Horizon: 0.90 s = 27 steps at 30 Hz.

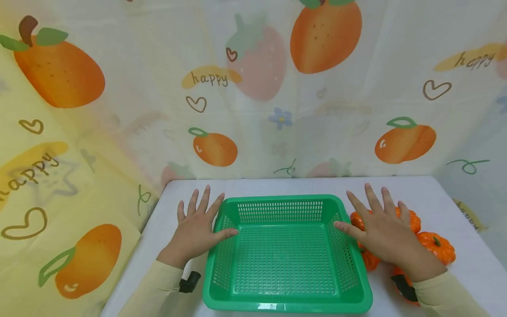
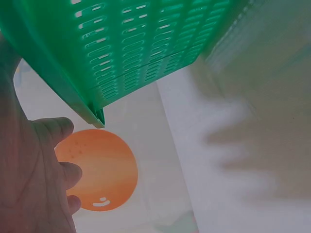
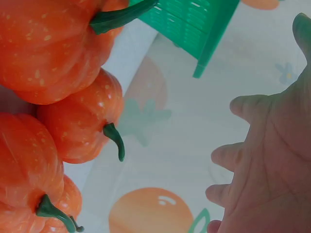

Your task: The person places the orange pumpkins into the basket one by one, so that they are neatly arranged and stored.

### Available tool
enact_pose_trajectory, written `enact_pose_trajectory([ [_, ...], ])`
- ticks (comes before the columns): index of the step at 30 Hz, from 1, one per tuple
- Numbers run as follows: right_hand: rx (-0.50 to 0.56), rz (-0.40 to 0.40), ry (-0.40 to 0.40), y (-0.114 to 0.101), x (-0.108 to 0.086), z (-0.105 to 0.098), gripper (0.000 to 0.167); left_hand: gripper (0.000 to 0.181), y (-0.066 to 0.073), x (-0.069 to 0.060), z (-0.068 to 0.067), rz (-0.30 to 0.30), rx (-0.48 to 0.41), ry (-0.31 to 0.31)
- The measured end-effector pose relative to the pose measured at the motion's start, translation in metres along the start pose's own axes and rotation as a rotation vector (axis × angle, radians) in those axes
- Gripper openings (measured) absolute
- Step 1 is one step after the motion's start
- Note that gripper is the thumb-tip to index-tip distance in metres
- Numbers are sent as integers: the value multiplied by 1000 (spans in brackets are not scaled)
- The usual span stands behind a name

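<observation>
White table point(image 1: 158, 229) stands before me. Between the left hand point(image 1: 196, 233) and the right hand point(image 1: 383, 233) lies a green basket point(image 1: 285, 259), long axis running left to right. Both hands hold nothing, fingers spread, thumbs over opposite ends; whether they touch, I cannot tell. Orange pumpkins point(image 1: 437, 250) cluster right of the basket, by the right hand. Fruit-printed cloth point(image 1: 336, 132) hangs behind.

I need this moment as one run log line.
left hand: spread, empty, by green basket | right hand: spread, empty, near orange pumpkins | pumpkins: right of basket, on white table
</observation>
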State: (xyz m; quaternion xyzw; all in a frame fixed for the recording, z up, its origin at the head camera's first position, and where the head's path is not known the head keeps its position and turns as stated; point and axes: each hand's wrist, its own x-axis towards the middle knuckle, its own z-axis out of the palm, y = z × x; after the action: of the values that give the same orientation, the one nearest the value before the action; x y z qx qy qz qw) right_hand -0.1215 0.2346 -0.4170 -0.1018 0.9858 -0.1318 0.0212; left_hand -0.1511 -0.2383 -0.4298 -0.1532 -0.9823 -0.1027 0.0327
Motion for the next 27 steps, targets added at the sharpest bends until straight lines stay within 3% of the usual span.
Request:
enact_pose_trajectory([
  [16,25,17,-7,4,-7,-5,100,109,5,-1,-2,-5,-6,7],
  [27,69,37,39,12,-15,-8,100,107,4,-5,2,-9,-50,25],
])
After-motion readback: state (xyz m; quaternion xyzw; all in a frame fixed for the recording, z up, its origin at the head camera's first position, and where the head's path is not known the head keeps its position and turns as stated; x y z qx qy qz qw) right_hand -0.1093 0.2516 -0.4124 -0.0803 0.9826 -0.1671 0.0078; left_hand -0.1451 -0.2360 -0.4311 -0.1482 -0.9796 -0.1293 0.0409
